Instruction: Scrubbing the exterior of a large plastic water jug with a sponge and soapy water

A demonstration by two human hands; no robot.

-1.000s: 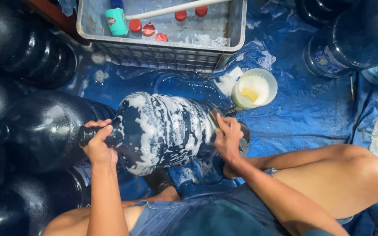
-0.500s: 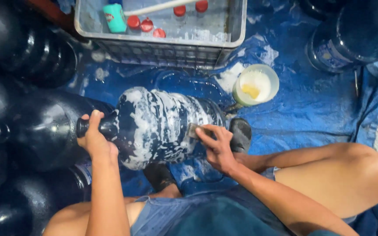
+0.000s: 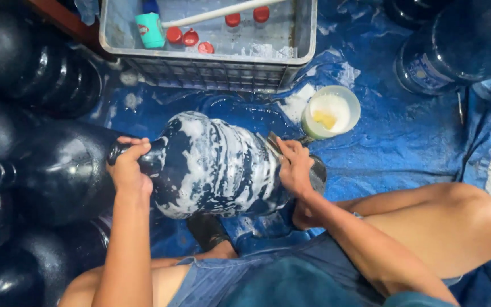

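Note:
A large dark blue water jug (image 3: 217,165) lies on its side on the blue tarp (image 3: 404,136), streaked all over with white soap foam. My left hand (image 3: 127,167) grips its narrow neck at the left. My right hand (image 3: 294,165) presses against the jug's wide end near its base, fingers closed on a scrubbing pad that is mostly hidden. My bare knees frame the jug from below.
A small white bowl (image 3: 331,112) with foam and a yellow sponge sits just right of the jug. A grey plastic crate (image 3: 211,71) with red caps, a teal bottle and a white pipe stands behind. Several dark jugs (image 3: 41,170) crowd the left, and others (image 3: 456,48) stand at the top right.
My right hand slid down along the jug's side, then back up to its wide end. The left hand kept its grip on the neck, and the jug shifted slightly.

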